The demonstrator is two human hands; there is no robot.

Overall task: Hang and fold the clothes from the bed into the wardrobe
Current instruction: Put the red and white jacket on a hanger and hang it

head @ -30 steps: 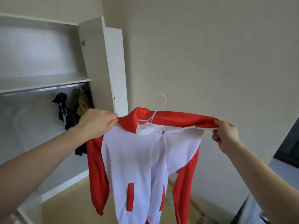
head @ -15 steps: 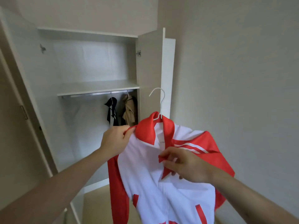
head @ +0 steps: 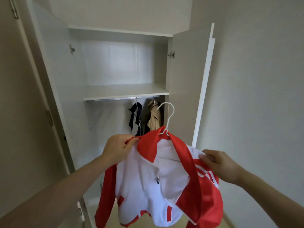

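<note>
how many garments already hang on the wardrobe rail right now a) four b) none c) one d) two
d: under the shelf, a dark garment and a beige garment hang on the rail, while the red and white jacket on its white hanger is not yet on it, gripped by the left hand.

The 1 head-worn view faces straight into the open wardrobe [head: 126,91], close up.
</note>
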